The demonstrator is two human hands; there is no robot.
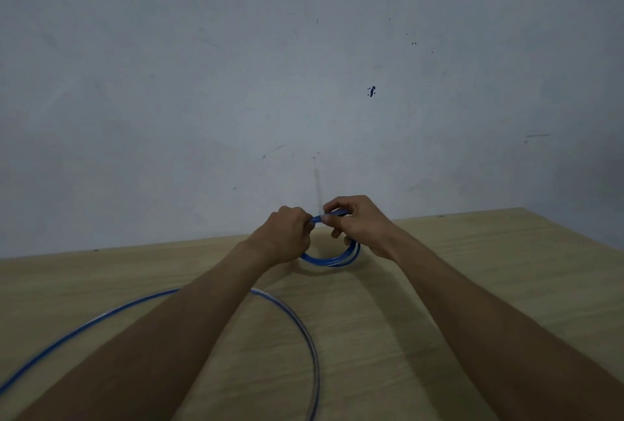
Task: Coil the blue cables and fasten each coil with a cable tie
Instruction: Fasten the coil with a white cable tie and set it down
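A small blue cable coil [332,260] is held upright over the far part of the wooden table [489,268]. My left hand [288,235] grips the top of the coil on its left side. My right hand [358,223] pinches the coil's top just to the right. Between the two hands a white cable tie [318,189] sticks straight up from the coil; its lower end is hidden by my fingers. A second blue cable [293,316] lies loose on the table in a wide loop under my left forearm.
A bare grey-white wall [304,66] rises directly behind the table's far edge. The table's right edge runs diagonally at the right of the view. The loose cable loop runs off the bottom and left of the view.
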